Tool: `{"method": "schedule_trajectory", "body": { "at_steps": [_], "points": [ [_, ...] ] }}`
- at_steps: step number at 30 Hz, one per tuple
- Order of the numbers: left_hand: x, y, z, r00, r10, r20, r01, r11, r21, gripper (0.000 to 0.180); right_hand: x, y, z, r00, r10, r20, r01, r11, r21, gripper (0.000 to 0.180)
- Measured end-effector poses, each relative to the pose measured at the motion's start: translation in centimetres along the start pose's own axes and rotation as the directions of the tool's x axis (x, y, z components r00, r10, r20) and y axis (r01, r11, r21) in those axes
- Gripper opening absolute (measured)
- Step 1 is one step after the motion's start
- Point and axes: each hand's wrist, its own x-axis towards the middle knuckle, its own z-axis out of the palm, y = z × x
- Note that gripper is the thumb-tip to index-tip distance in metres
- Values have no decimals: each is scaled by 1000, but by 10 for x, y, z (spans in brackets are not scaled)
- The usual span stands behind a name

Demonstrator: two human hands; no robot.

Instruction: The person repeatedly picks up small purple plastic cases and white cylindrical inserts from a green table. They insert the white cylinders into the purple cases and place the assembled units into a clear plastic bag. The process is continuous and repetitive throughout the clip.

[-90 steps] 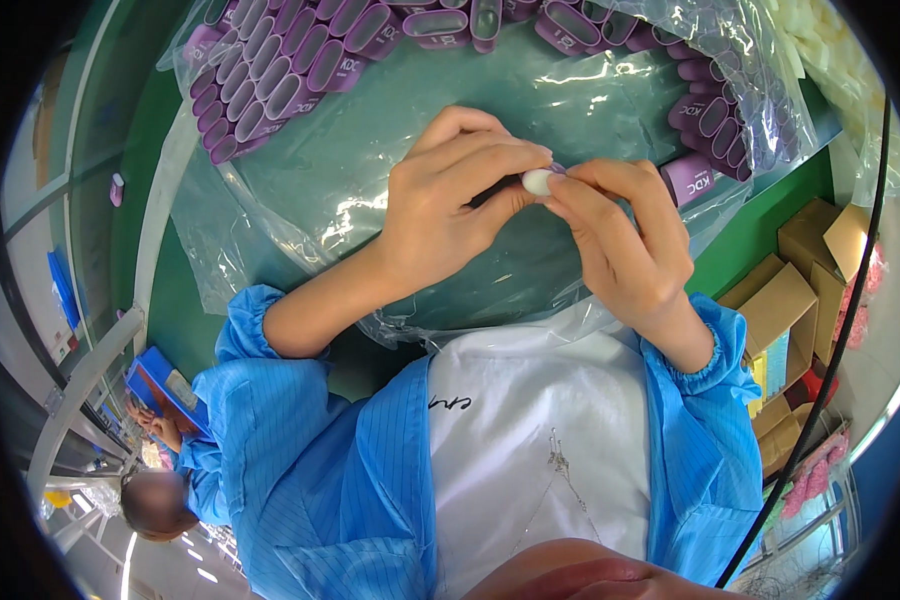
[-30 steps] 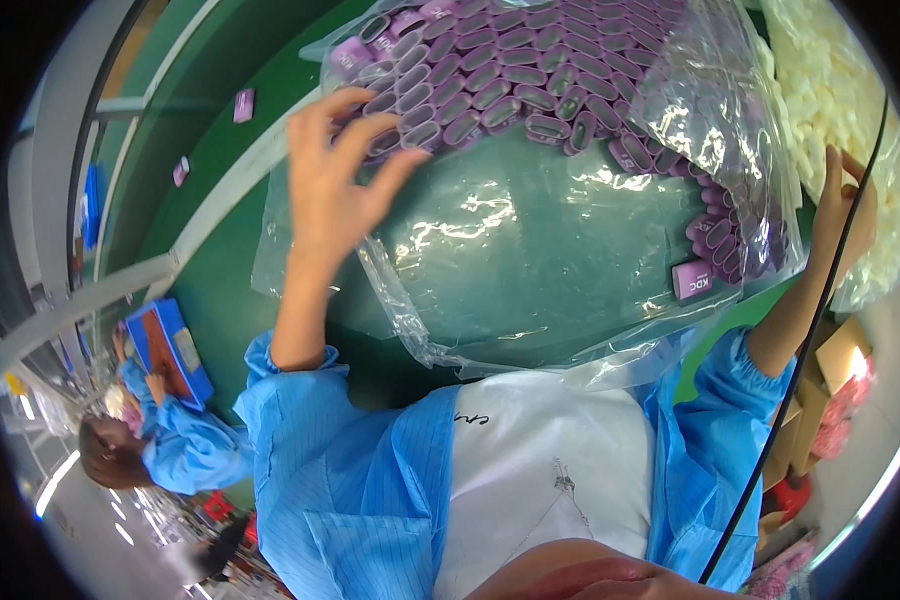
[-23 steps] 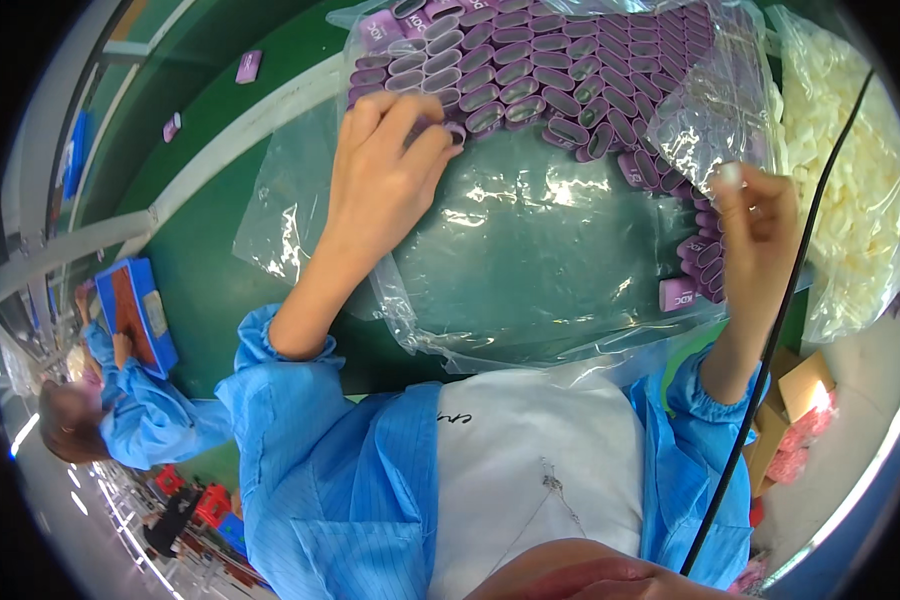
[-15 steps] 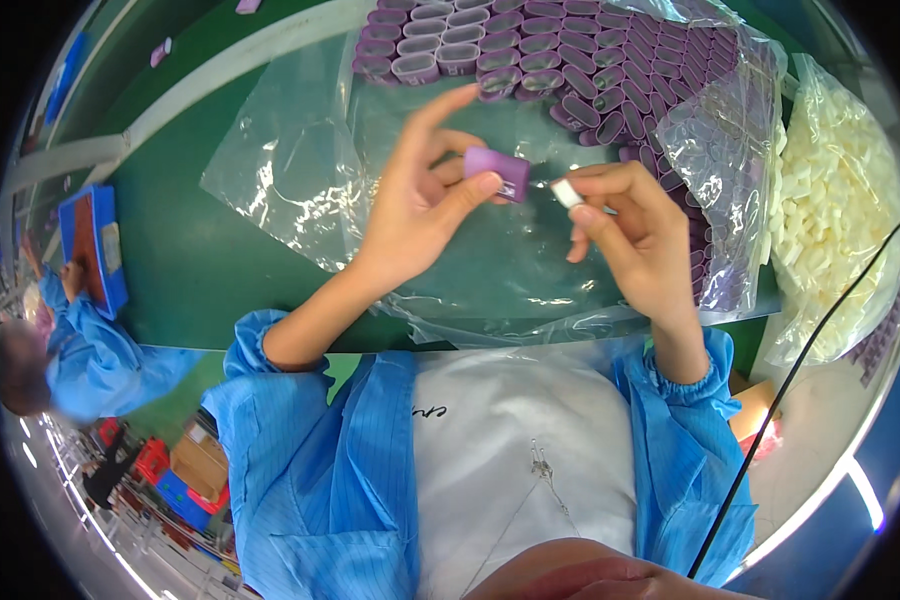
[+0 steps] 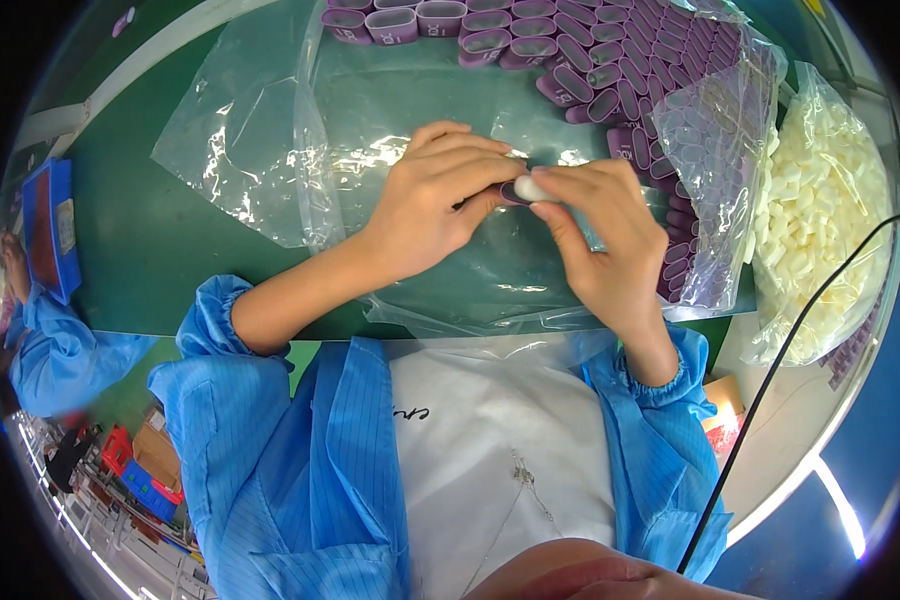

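Observation:
My left hand [image 5: 438, 198] is closed around a small purple sleeve [image 5: 513, 192], mostly hidden by the fingers, with its dark open end turned to the right. Between the thumb and fingers of my right hand [image 5: 610, 225] sits a small white block [image 5: 530, 188], held right at that open end. The block and the sleeve appear to touch; whether the block is partly inside cannot be made out. Both hands are above a clear plastic sheet [image 5: 390, 110] on the green table. Beyond them stand many more purple oval sleeves [image 5: 570, 83], upright in packed rows.
On the right lies a clear bag of cream-white blocks [image 5: 820, 220], with a black cable [image 5: 800, 350] crossing near it. Clear plastic film [image 5: 715, 150] covers part of the sleeves. At the far left, a co-worker's blue sleeve [image 5: 65, 350] shows near a blue tray [image 5: 50, 230].
My hands have come together, bringing the white block to the purple sleeve's open end. My left fingers have folded over the sleeve. The whole view has shifted slightly.

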Motion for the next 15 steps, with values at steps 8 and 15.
{"method": "schedule_trajectory", "body": {
  "at_steps": [8, 15],
  "points": [
    [3, 4, -1, 993, -120, 7, 120, 989, -84, 33, 0, -3, 12, 996, -84, 5, 84, 988, -130, 32],
    [3, 3, -3, 996, -94, -2, 94, 994, -52, 32, 2, -9, 21, 999, -19, -51, 13, 994, -112, 26]
  ]
}}
